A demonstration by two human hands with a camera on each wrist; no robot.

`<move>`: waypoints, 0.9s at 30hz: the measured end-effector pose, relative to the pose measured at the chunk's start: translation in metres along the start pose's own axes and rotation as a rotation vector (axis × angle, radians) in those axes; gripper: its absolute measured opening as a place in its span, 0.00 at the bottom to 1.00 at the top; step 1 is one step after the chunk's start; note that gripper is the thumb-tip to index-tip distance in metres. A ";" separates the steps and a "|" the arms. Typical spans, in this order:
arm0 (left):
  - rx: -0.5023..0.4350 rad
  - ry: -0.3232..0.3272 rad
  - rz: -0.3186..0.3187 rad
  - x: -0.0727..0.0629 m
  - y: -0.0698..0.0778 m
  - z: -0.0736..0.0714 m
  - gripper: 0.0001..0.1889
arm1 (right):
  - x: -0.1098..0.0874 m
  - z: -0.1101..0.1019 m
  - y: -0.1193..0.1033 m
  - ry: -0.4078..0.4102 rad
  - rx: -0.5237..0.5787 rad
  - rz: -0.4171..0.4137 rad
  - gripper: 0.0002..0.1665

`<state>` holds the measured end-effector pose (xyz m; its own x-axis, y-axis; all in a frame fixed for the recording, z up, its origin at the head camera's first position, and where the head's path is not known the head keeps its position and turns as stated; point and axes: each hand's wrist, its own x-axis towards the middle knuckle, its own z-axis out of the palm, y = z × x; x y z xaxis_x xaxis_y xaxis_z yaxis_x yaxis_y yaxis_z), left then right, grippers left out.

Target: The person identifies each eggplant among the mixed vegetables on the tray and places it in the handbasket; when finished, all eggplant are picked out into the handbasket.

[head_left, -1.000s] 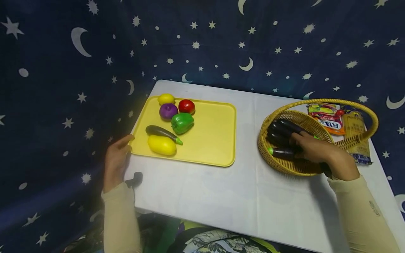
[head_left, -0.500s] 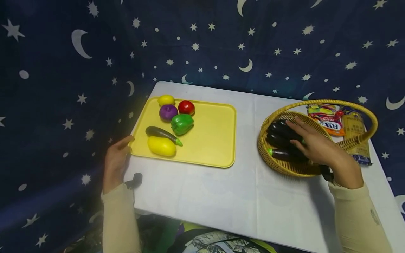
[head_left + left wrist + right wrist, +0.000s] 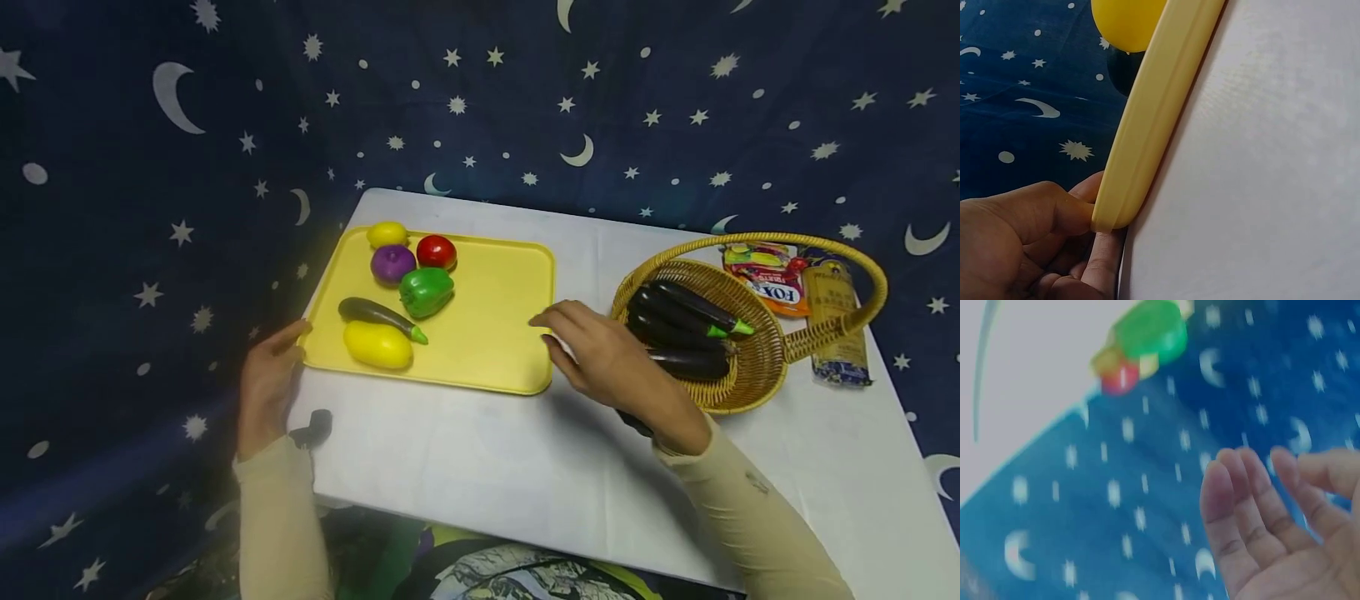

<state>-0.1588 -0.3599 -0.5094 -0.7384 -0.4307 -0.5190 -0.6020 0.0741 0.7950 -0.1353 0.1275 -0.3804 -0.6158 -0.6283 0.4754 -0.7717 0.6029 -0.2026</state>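
My left hand (image 3: 266, 387) pinches the near left corner of a yellow tray (image 3: 491, 325); in the left wrist view the thumb lies on the rim (image 3: 1110, 212) and fingers reach beneath. My right hand (image 3: 611, 362) holds nothing, its fingers loosely bent by the tray's right edge. On the tray lie an eggplant (image 3: 371, 312), a yellow oval fruit (image 3: 378, 347), a green bell pepper (image 3: 426, 292), a purple round vegetable (image 3: 393, 264), a red round one (image 3: 437, 252) and a lemon (image 3: 387, 234). Several dark eggplants (image 3: 686, 360) lie in the wicker basket (image 3: 761, 354), partly behind my right hand.
The basket's tall handle (image 3: 873, 300) arches over to the right. Behind it, a red and orange FOX'S packet (image 3: 768, 279) and a clear bag of yellow food (image 3: 834, 304) lie on the white table (image 3: 450, 442). A star-patterned curtain (image 3: 510, 100) stands behind the table.
My right hand has come out of the basket, without an eggplant, and moved left to the tray's right edge. The left hand keeps its grip on the tray corner.
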 end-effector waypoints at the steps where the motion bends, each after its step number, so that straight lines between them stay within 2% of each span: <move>1: -0.001 0.002 0.010 0.001 0.000 0.000 0.30 | 0.010 0.014 -0.002 -0.020 0.025 0.008 0.15; 5: 0.007 -0.031 0.064 0.006 -0.005 0.002 0.29 | 0.046 0.059 -0.005 -0.142 0.112 0.107 0.19; 7: 0.018 -0.049 0.086 0.006 -0.009 0.002 0.29 | 0.063 0.076 -0.007 -0.220 0.167 0.131 0.23; 9: 0.031 -0.055 0.090 0.004 -0.012 -0.001 0.29 | 0.080 0.091 -0.011 -0.301 0.218 0.120 0.26; 11: 0.047 -0.043 0.090 0.003 -0.014 -0.004 0.29 | 0.094 0.105 -0.014 -0.383 0.247 0.075 0.28; 16: 0.059 -0.042 0.046 0.001 -0.017 -0.011 0.27 | 0.113 0.136 -0.020 -0.540 0.243 -0.010 0.31; 20: 0.005 -0.068 0.051 0.002 -0.017 -0.010 0.28 | 0.119 0.151 -0.022 -0.595 0.248 -0.002 0.30; 23: -0.033 -0.081 0.069 0.002 -0.015 -0.008 0.28 | 0.122 0.158 -0.022 -0.600 0.222 -0.009 0.29; 27: -0.064 -0.095 0.056 0.000 -0.009 -0.007 0.28 | 0.126 0.162 -0.021 -0.594 0.186 -0.010 0.28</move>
<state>-0.1514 -0.3664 -0.5139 -0.7978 -0.3399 -0.4980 -0.5403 0.0366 0.8407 -0.2225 -0.0441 -0.4545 -0.5509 -0.8317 -0.0690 -0.7595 0.5339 -0.3717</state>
